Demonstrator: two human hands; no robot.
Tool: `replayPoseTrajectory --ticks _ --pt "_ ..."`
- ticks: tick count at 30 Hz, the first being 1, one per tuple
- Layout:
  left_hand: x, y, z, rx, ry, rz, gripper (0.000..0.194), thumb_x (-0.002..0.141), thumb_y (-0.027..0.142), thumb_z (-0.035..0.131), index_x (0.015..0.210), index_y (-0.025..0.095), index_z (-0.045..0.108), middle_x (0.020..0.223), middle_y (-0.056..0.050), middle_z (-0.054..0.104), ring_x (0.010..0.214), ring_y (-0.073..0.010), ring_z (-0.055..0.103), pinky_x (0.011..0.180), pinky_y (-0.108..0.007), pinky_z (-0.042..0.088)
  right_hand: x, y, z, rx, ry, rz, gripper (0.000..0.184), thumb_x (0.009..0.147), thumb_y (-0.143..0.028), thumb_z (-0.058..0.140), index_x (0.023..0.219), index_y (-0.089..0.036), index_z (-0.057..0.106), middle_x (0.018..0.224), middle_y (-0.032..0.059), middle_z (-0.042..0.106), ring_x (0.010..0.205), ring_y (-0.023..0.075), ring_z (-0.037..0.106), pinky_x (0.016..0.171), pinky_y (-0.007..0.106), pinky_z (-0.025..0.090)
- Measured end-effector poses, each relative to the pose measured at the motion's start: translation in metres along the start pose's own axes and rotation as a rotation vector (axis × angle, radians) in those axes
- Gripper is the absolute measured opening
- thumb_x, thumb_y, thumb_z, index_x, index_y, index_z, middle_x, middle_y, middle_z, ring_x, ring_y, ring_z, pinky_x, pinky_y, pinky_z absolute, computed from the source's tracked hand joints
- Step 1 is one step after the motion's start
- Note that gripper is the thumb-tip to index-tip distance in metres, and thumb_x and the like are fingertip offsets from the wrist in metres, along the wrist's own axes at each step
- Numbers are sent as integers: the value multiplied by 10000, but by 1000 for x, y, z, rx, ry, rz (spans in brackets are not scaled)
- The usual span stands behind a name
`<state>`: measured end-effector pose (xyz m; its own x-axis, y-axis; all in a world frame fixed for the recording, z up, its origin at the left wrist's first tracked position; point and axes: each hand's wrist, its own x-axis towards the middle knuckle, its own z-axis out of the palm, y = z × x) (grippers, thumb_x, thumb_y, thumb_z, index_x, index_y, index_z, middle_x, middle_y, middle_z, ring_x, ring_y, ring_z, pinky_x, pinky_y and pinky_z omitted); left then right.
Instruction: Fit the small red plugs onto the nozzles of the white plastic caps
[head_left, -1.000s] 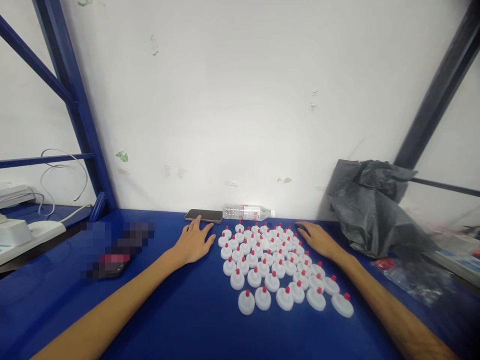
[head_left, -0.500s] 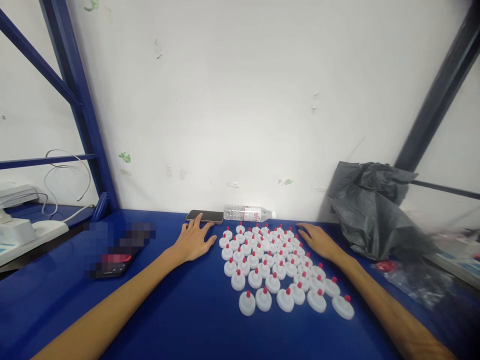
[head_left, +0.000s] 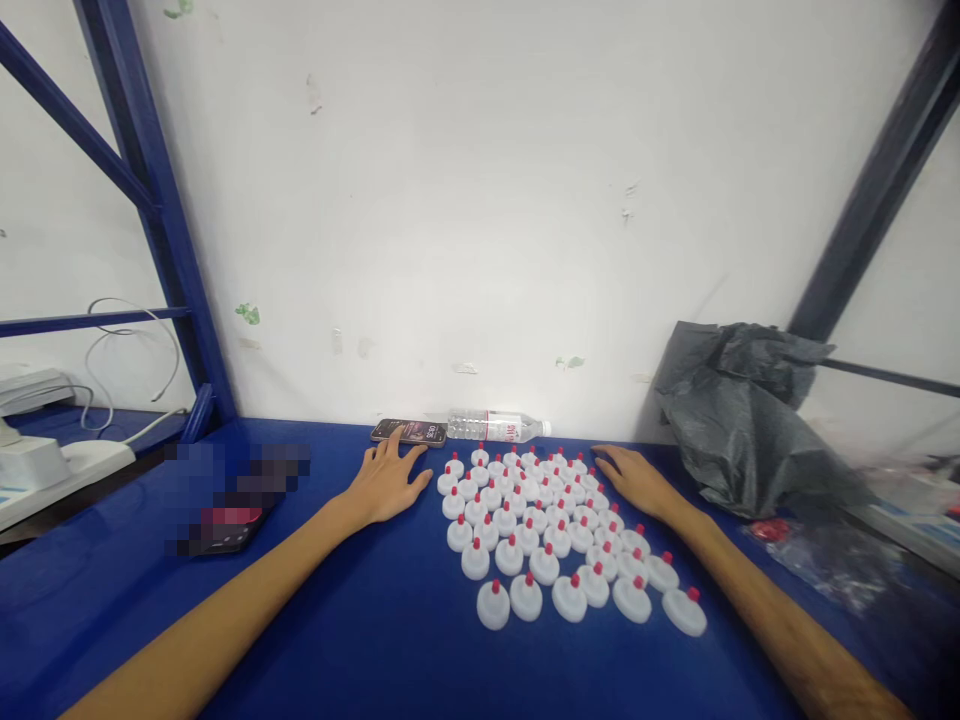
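My left hand (head_left: 388,483) rests on the blue table with its fingers spread, one fingertip on the smartphone (head_left: 427,434), whose screen is lit. Several white round caps with red tips (head_left: 526,597) stand upright in loose rows between my two hands. My right hand (head_left: 636,482) lies at the right edge of these caps, fingers stretched out and holding nothing. Behind the caps a clear plastic bottle (head_left: 469,424) with a white and red label lies on its side against the wall.
A dark grey plastic bag (head_left: 739,420) sits at the right, with a crumpled clear bag (head_left: 832,565) and something red (head_left: 770,529) in front. A partly blurred dark object (head_left: 232,540) lies at the left. Blue frame posts (head_left: 161,240) rise beside the table (head_left: 360,640).
The smartphone's screen has gone from dark to lit. Both hands and the caps stay where they were.
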<state>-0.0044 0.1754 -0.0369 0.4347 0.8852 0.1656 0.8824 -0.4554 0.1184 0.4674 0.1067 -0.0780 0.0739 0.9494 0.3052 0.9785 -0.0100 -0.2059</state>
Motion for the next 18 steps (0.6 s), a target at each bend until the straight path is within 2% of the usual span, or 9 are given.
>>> replayPoseTrajectory --ticks 4,6,9,12,15,18 --pt "0 1 1 19 29 14 575 1049 528 411 1533 251 549 1732 -214 259 1529 -477 378 1188 -620 354 0 0 0 -1 -1 -3 564 1027 -472 352 1400 -176 654 1453 150 697 1374 309 626 1208 464 457" --pt "0 3 0 39 48 28 524 1043 493 427 1464 229 591 1693 -214 311 1490 -465 418 1159 -608 388 0 1 1 -3 -2 1 550 1025 -466 356 1399 -195 654 1454 139 699 1379 306 623 1202 473 463" --pt "-1 11 -1 65 59 74 402 1034 386 428 1315 188 638 1498 -212 510 1358 -394 536 1099 -522 455 1 2 3 -6 -4 10 541 1023 -462 361 1401 -206 652 1452 133 701 1379 306 622 1190 479 474" --pt "-2 18 -1 72 27 114 330 1047 287 351 1189 189 633 1227 -167 655 1141 -318 653 968 -433 521 1 3 3 -10 -4 14 550 1026 -468 354 1409 -201 646 1460 134 695 1386 303 617 1189 477 476" --pt "-4 22 -3 72 -11 127 326 1070 280 297 1132 211 610 1080 -126 703 996 -287 699 867 -400 536 1 2 3 -13 -3 13 546 1028 -472 355 1405 -208 650 1460 130 696 1383 298 622 1190 467 476" --pt "-7 22 -7 73 -29 140 315 1080 302 291 1107 225 596 1063 -112 717 992 -282 709 861 -396 533 1 2 3 -14 -3 10 557 1028 -476 354 1406 -195 649 1460 141 694 1378 303 624 1194 469 471"
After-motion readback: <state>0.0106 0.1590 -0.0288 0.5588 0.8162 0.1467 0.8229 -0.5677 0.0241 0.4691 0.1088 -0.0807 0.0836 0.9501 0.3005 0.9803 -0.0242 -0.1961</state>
